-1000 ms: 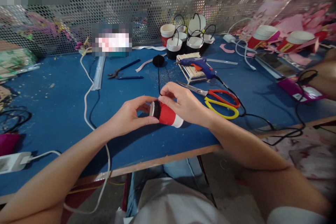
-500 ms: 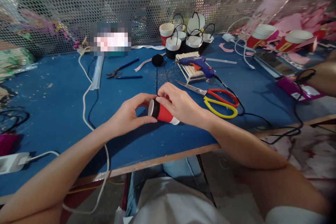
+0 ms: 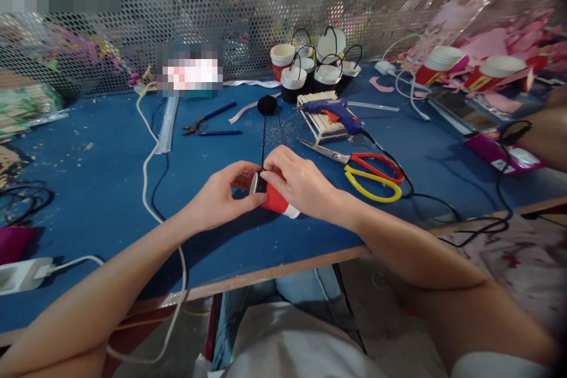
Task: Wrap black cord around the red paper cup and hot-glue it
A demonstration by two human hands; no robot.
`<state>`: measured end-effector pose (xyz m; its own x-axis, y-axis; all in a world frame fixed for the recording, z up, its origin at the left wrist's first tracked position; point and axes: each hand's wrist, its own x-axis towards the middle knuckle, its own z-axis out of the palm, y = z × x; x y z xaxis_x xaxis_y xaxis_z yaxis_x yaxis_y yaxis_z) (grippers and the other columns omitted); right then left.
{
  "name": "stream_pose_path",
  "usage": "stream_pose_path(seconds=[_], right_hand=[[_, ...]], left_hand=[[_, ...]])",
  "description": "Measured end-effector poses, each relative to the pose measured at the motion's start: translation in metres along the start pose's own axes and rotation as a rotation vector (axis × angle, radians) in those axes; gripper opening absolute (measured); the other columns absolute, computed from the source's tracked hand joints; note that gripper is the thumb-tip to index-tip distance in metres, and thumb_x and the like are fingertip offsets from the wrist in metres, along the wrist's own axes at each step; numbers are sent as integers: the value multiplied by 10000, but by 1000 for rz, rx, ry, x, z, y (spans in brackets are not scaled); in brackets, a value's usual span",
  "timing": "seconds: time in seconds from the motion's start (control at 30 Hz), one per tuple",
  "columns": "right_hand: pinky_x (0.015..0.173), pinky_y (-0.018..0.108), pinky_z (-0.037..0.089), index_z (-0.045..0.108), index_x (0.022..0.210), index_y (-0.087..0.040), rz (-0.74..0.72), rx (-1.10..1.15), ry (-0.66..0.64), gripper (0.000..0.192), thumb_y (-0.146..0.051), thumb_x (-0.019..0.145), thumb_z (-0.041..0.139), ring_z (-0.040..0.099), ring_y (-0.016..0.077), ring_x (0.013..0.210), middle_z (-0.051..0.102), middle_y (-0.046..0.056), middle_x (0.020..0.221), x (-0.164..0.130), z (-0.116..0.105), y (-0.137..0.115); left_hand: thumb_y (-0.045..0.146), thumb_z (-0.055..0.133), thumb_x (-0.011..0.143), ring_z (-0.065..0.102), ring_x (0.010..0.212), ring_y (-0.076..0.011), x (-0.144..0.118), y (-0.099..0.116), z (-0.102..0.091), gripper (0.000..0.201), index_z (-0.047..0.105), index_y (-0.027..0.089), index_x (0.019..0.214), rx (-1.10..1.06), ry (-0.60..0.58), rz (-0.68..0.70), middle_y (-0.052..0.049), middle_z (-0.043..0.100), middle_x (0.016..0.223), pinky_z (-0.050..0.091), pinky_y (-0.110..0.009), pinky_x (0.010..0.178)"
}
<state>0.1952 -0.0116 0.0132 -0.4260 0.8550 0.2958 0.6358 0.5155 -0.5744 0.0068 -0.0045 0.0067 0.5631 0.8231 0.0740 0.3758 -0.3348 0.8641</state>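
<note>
A red paper cup (image 3: 275, 201) lies on its side between my hands, its base to the left and white rim to the right. Black yarn wraps a band around the base end. My left hand (image 3: 230, 194) grips the base with thumb and fingers. Over the top of the cup, my right hand (image 3: 295, 180) pinches the black yarn against its side. From there the strand runs up the table to a small ball of black yarn (image 3: 267, 105). The hands partly hide the cup.
A blue glue gun (image 3: 332, 111) rests on a small stick rack, with scissors (image 3: 354, 165) in front. Pliers (image 3: 210, 119) lie to the left. Black-wrapped cups (image 3: 328, 75) stand at the back. A white cable (image 3: 147, 183) crosses the left side. Another person's arm (image 3: 547, 136) is at right.
My left thumb has moved up over the black yarn band, and the cup has turned slightly in my hands. The whole view has shifted a little.
</note>
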Motion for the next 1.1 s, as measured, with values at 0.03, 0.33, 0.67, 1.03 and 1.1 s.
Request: stream_pose_path(seconds=[0.03, 0.33, 0.67, 1.03, 1.1], right_hand=[[667, 281, 384, 461, 823, -191, -8, 17, 7, 63, -214, 881, 454, 474, 129, 738, 508, 36, 899, 0, 0, 0], [658, 255, 408, 540, 761, -159, 76, 328, 43, 98, -241, 813, 551, 508, 101, 690, 570, 0, 747, 19, -15, -1], [409, 205, 354, 531, 640, -159, 174, 286, -155, 128, -190, 762, 557, 492, 76, 452, 569, -2, 565, 99, -8, 21], [724, 333, 476, 621, 983, -120, 318, -343, 387, 290, -88, 743, 461, 623, 217, 841, 667, 105, 904, 62, -103, 74], [758, 390, 448, 648, 774, -115, 454, -544, 283, 160, -166, 746, 499, 613, 284, 858, 656, 141, 800, 52, -113, 93]], left_hand=[[328, 643, 767, 610, 883, -182, 0, 1, 0, 360, 531, 160, 1065, 0, -3, 0, -70, 630, 1008, 507, -372, 838], [211, 655, 741, 569, 1003, -194, -3, -3, 6, 506, 409, 194, 1183, 2, 43, 131, -83, 557, 1123, 474, -383, 912], [246, 615, 780, 525, 1029, -215, -7, 8, 3, 492, 461, 217, 1246, 277, -48, 280, -93, 524, 1135, 458, -371, 914], [241, 647, 748, 571, 946, -181, -1, -6, 3, 473, 497, 212, 1196, 131, 14, 173, -79, 531, 1129, 492, -365, 878], [244, 643, 752, 566, 948, -180, 0, -7, 2, 471, 496, 213, 1198, 151, 44, 172, -75, 527, 1130, 488, -363, 877]])
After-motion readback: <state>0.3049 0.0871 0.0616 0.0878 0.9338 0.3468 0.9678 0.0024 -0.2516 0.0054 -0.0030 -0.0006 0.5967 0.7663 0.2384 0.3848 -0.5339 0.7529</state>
